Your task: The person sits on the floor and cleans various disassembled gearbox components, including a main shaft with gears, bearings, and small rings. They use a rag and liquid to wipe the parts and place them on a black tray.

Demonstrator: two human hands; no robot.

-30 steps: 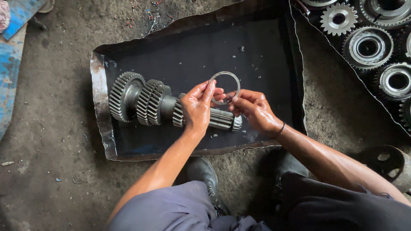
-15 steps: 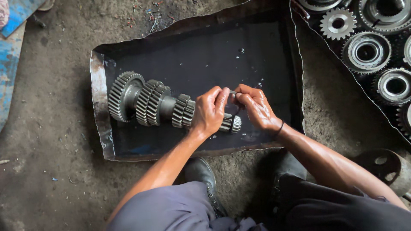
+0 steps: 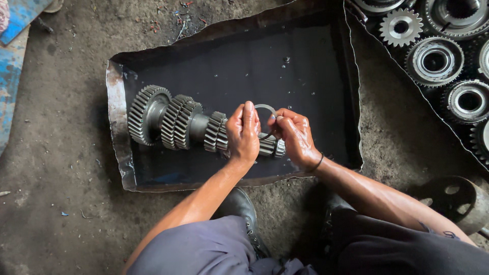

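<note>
Since half a second ago, both hands have lifted slightly, exposing the thin metal ring [image 3: 265, 118]. Head view: left hand [image 3: 243, 133] and right hand [image 3: 295, 136] pinch it together above the gear shaft [image 3: 193, 125], whose long axis lies left-right in the black tray [image 3: 116, 102].

Bare grey steel on the gear shaft [image 3: 193, 122], teeth machined, faintly oily sheen. Thin metal ring [image 3: 266, 118], smooth, dull silver, pinched between oil-slick, glossy left hand [image 3: 243, 133] and right hand [image 3: 295, 136]. Sheet-metal tray [image 3: 116, 127], crumpled bright rim, inside wet black and glossy with droplets. Rough, matt, gritty concrete floor [image 3: 56, 168]. More steel gears [image 3: 435, 60], polished rings, dark greasy tray. Matt cloth trousers [image 3: 204, 252]. Chipped blue paint on a plank [image 3: 10, 76]
</note>
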